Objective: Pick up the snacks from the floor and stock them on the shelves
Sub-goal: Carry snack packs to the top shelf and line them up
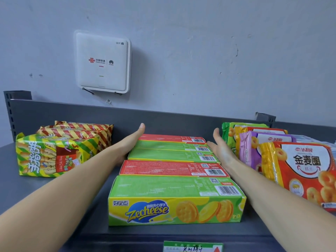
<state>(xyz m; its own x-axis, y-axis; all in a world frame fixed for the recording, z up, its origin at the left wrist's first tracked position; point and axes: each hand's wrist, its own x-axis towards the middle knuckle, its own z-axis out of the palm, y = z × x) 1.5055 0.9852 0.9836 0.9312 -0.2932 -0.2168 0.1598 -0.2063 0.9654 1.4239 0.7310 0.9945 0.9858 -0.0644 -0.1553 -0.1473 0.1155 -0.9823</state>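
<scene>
A row of green and red Zecheese biscuit boxes (174, 199) stands on edge one behind another on the dark grey shelf (54, 193). My left hand (133, 139) lies flat against the left ends of the rear boxes (169, 151), fingers straight. My right hand (220, 150) is flat and open along their right ends, thumb raised. Neither hand grips a box; both flank the row.
Striped yellow-green and red snack bags (54, 151) lie at the shelf's left. Upright ring-biscuit bags (298, 166) stand at the right, close to my right forearm. A white router (102, 62) hangs on the wall behind. A price label (192, 246) sits on the shelf's front edge.
</scene>
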